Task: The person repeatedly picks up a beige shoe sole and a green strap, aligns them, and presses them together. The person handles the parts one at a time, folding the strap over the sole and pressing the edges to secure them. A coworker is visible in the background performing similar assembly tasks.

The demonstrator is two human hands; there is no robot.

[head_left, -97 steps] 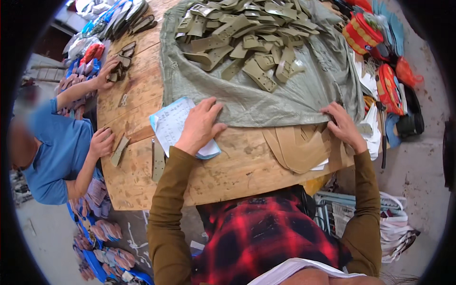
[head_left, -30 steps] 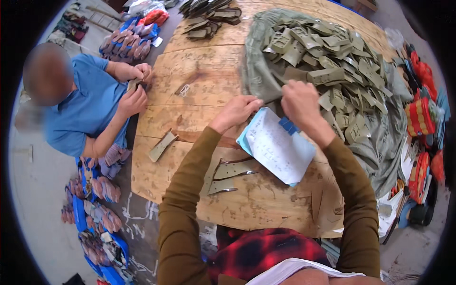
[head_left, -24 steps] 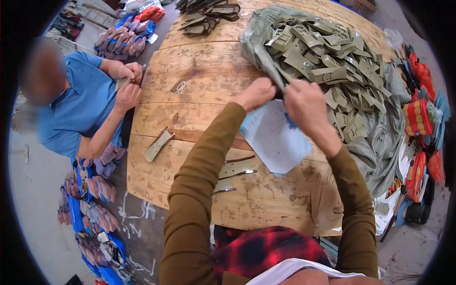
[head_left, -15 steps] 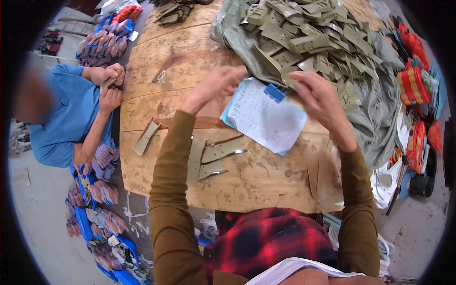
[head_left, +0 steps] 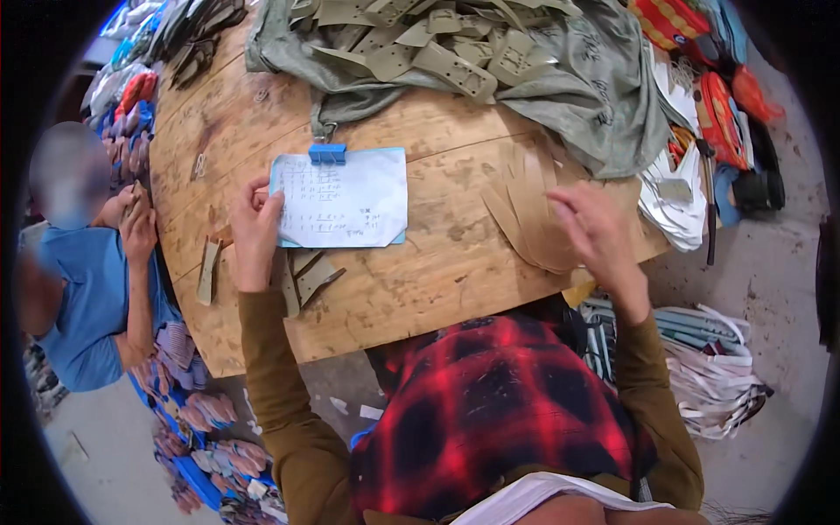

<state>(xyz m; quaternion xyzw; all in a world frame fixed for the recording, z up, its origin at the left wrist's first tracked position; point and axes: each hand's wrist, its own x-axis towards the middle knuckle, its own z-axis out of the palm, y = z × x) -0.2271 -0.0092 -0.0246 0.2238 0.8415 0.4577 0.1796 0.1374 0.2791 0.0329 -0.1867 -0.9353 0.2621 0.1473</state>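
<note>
At the wooden table (head_left: 446, 273), my left hand (head_left: 257, 219) pinches the left edge of the clipped sheets (head_left: 346, 206); my right hand (head_left: 599, 241), loosely spread, is beside brown cutouts (head_left: 525, 201). I'd call this handling the sheets; shifting them calls for steady thumb pressure.

A workshop: a worn wooden plank bench (head_left: 420, 284) carries heaped olive-green punched strap pieces (head_left: 455, 66); bundled pinkish flat pieces (head_left: 210, 409) lie alongside.

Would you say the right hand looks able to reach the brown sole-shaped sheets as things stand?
Probably yes: the right hand, apparently empty, is beside the brown sole-shaped sheets, with nothing visible between them.
</note>
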